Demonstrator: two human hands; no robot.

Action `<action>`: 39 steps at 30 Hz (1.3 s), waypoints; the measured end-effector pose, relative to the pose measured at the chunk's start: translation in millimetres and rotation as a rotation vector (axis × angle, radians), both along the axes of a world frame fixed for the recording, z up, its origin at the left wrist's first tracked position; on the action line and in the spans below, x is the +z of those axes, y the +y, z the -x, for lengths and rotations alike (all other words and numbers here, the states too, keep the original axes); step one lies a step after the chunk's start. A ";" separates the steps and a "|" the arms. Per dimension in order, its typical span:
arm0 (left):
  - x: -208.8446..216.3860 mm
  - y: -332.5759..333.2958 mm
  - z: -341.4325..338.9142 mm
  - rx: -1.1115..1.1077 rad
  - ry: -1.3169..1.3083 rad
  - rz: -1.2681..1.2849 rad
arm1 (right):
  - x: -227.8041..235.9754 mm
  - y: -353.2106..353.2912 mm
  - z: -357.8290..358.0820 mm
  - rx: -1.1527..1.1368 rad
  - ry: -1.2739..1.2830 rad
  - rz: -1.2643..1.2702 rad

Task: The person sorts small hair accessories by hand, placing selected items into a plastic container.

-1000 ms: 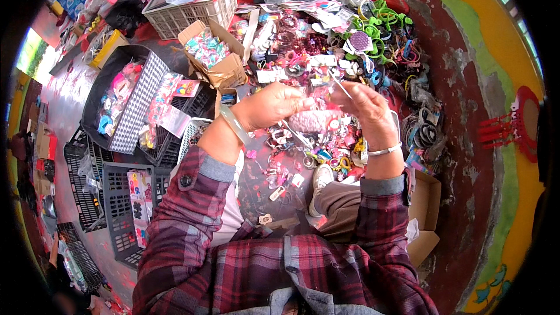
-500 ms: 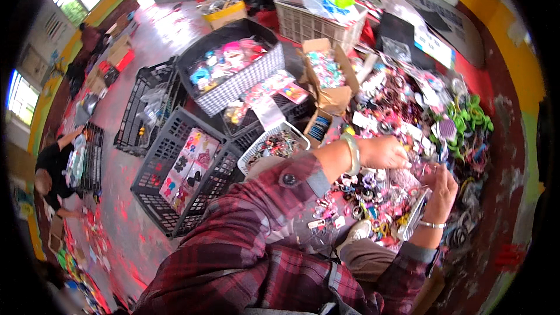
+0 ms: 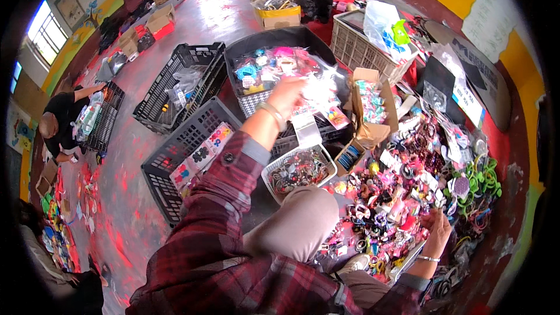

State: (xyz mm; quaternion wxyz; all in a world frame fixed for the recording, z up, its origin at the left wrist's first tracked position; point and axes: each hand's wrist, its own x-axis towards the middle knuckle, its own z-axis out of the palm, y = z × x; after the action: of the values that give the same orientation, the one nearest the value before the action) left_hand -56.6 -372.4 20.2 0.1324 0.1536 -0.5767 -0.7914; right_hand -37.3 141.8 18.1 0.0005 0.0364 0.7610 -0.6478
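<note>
My left hand (image 3: 286, 100) is stretched forward over the near rim of a large dark bin (image 3: 245, 104) with a woven-pattern side. Its fingers are closed on a shiny clear plastic bag (image 3: 319, 88), whose contents are lost in glare. Packaged small accessories (image 3: 274, 63) lie inside the bin. My right hand (image 3: 437, 230) stays low at the right side of a wide pile of hair ties and hair accessories (image 3: 385, 216). Its fingers are curled together, and what they hold, if anything, I cannot make out. Green coiled hair ties (image 3: 478, 181) lie just beyond it.
Between my arms and the bin stand a white basket of small pieces (image 3: 300, 169) and a black crate with carded accessories (image 3: 192, 140). An open cardboard box (image 3: 373, 102) and a beige crate (image 3: 356, 46) stand ahead. Another person (image 3: 64, 116) works at far left.
My left hand has swung from the pile, leftward and forward to the bin, with the clear plastic bag. My right hand remains by the pile, slightly lower. The view has shifted left.
</note>
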 end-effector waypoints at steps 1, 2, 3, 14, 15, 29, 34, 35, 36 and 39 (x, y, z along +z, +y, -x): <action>-10.5 -28.4 -3.5 0.141 0.003 -0.080 | -6.6 -1.9 3.8 0.007 -0.019 -0.020; -20.1 -53.5 -4.2 0.277 0.007 -0.164 | -11.0 -4.9 5.3 0.012 -0.026 -0.030; -27.9 -79.4 -3.2 0.367 -0.015 -0.238 | -16.9 -8.8 8.6 0.017 -0.035 -0.038; -135.9 -263.4 70.8 0.692 0.086 -0.663 | -64.3 -55.9 36.9 0.147 -0.206 -0.075; -138.6 -266.2 84.3 0.737 -0.034 -0.288 | -67.3 -56.3 35.6 0.128 -0.243 -0.090; -160.9 -273.0 136.4 0.711 -0.920 1.281 | -92.2 -49.4 30.1 0.117 -0.365 -0.210; -120.4 -234.5 127.1 0.464 -0.824 1.425 | -57.5 -57.6 9.8 0.112 -0.388 -0.176; -112.6 -238.6 121.4 0.460 -0.792 1.413 | -47.9 -59.1 5.1 0.137 -0.369 -0.149; -110.0 -237.6 119.1 0.458 -0.718 1.349 | -41.4 -55.7 -2.8 0.128 -0.382 -0.126; -108.7 -237.9 115.9 0.508 -0.235 0.674 | -20.6 -50.0 -27.2 0.197 -0.324 -0.168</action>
State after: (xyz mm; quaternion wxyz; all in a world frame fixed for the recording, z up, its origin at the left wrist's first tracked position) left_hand -172.5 -610.3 -88.6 0.2991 0.3277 -0.7578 -0.4784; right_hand -10.2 91.8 -2.5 0.1832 0.0654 0.8021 -0.5646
